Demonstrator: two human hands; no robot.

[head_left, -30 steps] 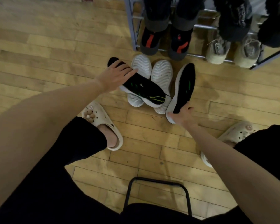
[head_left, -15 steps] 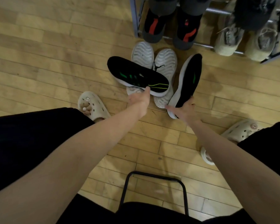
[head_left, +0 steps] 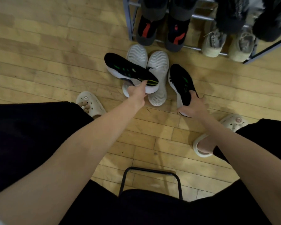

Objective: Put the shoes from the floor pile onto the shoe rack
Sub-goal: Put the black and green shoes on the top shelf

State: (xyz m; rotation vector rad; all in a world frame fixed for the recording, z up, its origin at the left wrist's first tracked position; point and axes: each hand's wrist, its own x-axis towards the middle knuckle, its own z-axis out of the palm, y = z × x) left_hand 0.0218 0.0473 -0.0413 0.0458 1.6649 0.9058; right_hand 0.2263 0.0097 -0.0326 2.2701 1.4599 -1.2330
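We hold one black sneaker [head_left: 130, 70] by its heel in our left hand [head_left: 137, 93] above the white shoes [head_left: 157, 73] on the floor, and its mate [head_left: 182, 83] in our right hand [head_left: 192, 106], heel-first grips ready for carrying the pair to the shoe rack [head_left: 130, 21].

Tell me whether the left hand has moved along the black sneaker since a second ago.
Yes. The left hand went from the black green-striped sneaker's toe to its heel, away from the grey metal shoe rack.
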